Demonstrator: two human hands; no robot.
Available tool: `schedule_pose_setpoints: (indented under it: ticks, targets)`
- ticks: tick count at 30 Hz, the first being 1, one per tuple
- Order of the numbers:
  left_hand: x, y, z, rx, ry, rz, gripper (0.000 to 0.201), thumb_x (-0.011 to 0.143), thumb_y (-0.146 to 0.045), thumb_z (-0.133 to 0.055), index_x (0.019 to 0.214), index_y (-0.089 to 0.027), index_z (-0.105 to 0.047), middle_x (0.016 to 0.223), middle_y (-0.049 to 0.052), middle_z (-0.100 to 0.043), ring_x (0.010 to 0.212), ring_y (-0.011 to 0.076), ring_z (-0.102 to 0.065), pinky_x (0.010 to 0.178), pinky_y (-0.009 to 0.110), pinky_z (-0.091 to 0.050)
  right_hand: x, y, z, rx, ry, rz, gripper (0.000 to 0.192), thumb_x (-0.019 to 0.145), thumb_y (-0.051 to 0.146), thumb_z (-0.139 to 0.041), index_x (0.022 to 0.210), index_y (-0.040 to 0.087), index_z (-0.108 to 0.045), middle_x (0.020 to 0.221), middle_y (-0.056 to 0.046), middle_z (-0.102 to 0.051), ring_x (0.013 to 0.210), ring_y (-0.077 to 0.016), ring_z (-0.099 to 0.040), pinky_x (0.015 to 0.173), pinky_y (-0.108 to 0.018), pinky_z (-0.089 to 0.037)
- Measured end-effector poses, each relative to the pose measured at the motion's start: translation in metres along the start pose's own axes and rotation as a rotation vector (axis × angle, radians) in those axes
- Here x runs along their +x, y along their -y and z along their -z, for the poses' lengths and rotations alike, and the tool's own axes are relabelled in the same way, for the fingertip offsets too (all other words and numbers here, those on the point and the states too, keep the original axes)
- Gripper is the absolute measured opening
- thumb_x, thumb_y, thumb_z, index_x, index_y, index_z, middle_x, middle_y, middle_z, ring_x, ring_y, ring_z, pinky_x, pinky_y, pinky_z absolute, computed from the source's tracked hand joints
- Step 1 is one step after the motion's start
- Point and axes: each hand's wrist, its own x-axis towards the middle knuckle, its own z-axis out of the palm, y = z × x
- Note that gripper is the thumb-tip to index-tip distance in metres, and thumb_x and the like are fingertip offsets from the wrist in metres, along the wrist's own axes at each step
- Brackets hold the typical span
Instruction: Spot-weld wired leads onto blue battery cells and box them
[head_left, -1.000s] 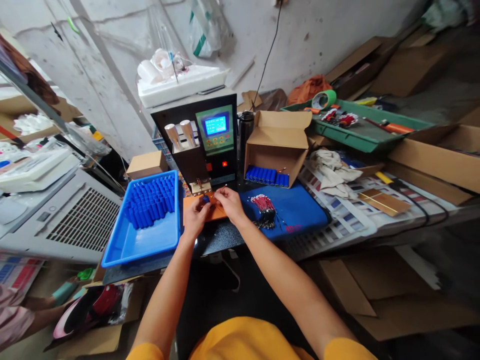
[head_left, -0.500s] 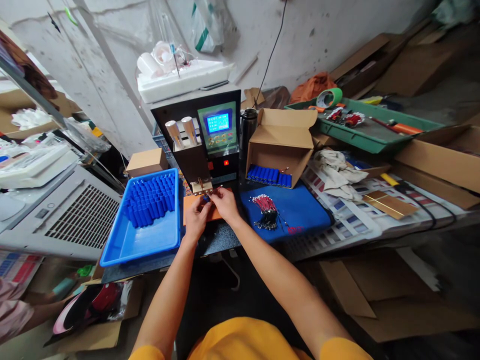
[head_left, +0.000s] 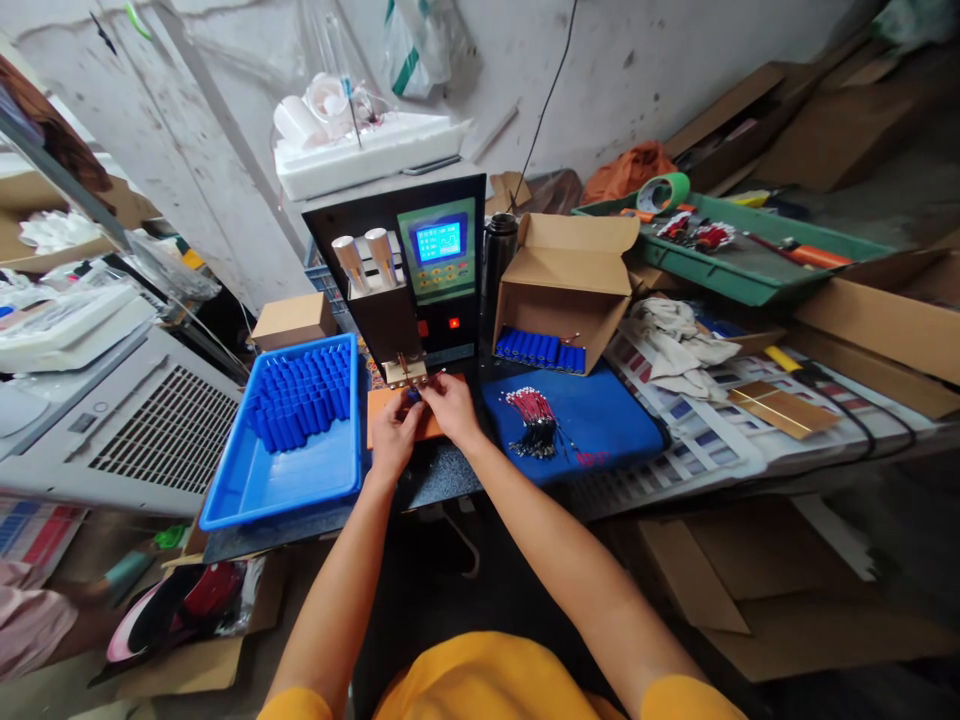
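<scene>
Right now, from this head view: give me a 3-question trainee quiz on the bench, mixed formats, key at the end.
1. True or false: both hands, left hand and right hand, are together at a small blue cell just under the electrodes of the welder.
2. Multiple choice: the bundle of red leads lies on
A. the blue tray
B. the blue mat
C. the green tray
3. Fill in: the open cardboard box right of the welder holds a row of blue ____.

Key: 1 true; 2 B; 3 cells.
</scene>
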Motion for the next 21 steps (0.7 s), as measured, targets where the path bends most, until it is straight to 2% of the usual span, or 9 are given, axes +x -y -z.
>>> schedule_pose_setpoints:
  ticks: [16,21]
  targets:
    - [0.0003,0.0053,-0.0009,-0.023,0.017,0.013,0.027,0.085,-0.034,-0.063,0.104,-0.017,-0.07,0.088,0.004,-0.072,0.074,0.0146,-0.064,0.073,0.025,-0.051,0.0015,-0.0044,-0.0009,-0.074,-0.023,0.021,0.011,0.078,0.028,-0.063,0.072,0.018,-0.063,0.072,-0.002,-0.069,0.07,-0.0185,-0.063,0.065,-0.026,-0.046]
    - [-0.0001,0.0059,-0.0004,-0.016,0.012,0.029,0.031,0.085,-0.035,-0.063,0.109,-0.017,-0.069,0.091,0.005,-0.073,0.073,0.0146,-0.064,0.071,0.025,-0.052,0.0,-0.0031,-0.0002,-0.077,-0.017,0.013,0.01,0.08,0.027,-0.062,0.074,0.018,-0.064,0.074,-0.002,-0.07,0.071,-0.0184,-0.063,0.066,-0.026,-0.046]
